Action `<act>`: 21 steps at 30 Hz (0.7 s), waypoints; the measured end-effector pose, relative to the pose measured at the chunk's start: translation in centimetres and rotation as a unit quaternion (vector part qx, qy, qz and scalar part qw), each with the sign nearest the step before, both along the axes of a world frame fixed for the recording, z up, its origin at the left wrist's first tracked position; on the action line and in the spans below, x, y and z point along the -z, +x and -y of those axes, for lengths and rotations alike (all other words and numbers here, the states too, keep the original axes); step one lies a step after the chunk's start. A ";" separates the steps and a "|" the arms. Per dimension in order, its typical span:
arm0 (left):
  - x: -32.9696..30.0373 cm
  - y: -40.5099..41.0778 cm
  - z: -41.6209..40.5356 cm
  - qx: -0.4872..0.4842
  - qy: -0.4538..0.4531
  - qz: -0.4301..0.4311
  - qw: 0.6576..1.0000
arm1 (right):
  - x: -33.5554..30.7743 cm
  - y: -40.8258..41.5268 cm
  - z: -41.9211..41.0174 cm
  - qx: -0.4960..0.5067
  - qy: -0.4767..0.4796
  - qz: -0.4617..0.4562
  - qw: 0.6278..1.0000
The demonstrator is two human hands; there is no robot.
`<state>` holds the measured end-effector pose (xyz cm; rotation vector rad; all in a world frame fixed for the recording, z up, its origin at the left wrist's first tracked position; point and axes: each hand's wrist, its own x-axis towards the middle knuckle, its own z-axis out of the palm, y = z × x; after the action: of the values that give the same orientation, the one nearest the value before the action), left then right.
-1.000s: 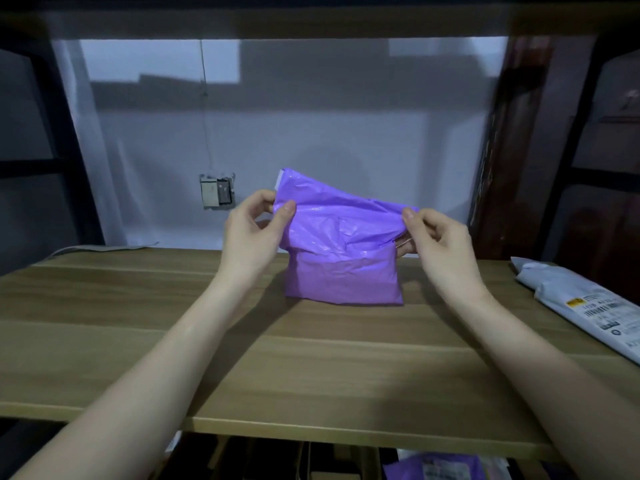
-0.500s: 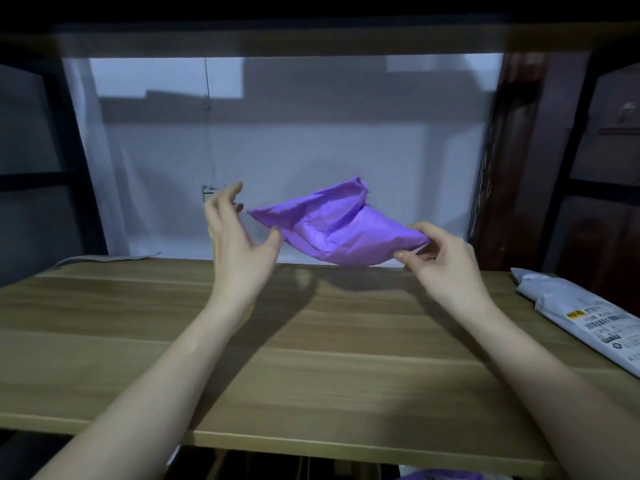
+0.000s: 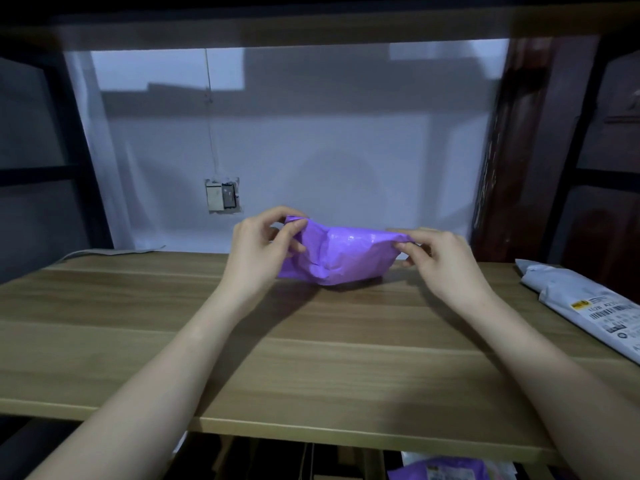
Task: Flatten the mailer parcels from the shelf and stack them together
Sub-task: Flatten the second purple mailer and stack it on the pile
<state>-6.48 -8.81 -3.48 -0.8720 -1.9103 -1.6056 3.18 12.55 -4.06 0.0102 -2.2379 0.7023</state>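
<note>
Both bare forearms reach forward over the wooden shelf (image 3: 311, 358), converging on a purple mailer parcel (image 3: 341, 256) near the back of the board. The left hand (image 3: 258, 252) is turned with its back toward the camera, fingers curled and its fingertips pinching the parcel's upper left corner, where the plastic bunches into a small peak. The right hand (image 3: 438, 256) mirrors it on the other side, thumb and forefinger clamped on the upper right corner, the remaining fingers bent loosely beneath. The parcel is stretched between the two grips, its top edge pulled roughly level, while its lower bulge sags to the shelf and seems to touch the board, casting a dark shadow under it. The parcel is thin glossy plastic film, crumpled and creased, with a soft highlight across its upper middle; its body looks puffy rather than flat. The shelf is a light wood-grain laminate with long horizontal streaks and a pale front edge. At the far right lies a grey mailer parcel (image 3: 581, 306), well apart from the hands, wrinkled and bearing a white shipping label with a barcode. Under the shelf's front edge, at lower right, another purple parcel (image 3: 446, 471) shows in part. A pale wall (image 3: 311, 150) behind carries a small socket box (image 3: 223, 199).
</note>
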 end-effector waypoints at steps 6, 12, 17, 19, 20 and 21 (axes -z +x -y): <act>-0.3 -1.2 1.0 -0.048 0.030 0.017 0.998 | -0.4 0.0 -1.4 0.085 -0.010 -0.017 0.996; -0.8 0.0 1.8 0.081 0.074 0.013 0.994 | -1.6 1.7 -1.0 0.002 -0.157 -0.040 0.987; -0.4 0.0 1.3 0.034 0.030 0.029 0.999 | -1.0 1.1 -0.3 0.010 -0.127 -0.018 0.992; 0.2 0.0 0.9 -0.019 -0.071 0.013 0.997 | -0.4 0.6 0.3 0.001 -0.083 0.035 0.996; 0.4 0.0 0.5 -0.036 -0.133 0.008 0.990 | -0.1 0.3 0.7 -0.011 -0.054 0.063 0.996; 0.8 0.0 0.1 -0.035 -0.193 0.016 0.980 | 0.4 0.0 1.1 -0.027 -0.019 0.087 0.996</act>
<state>-6.45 -8.95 -4.26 -0.9205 -2.2917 -1.2326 3.14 11.48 -4.43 -0.0102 -2.3973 0.8012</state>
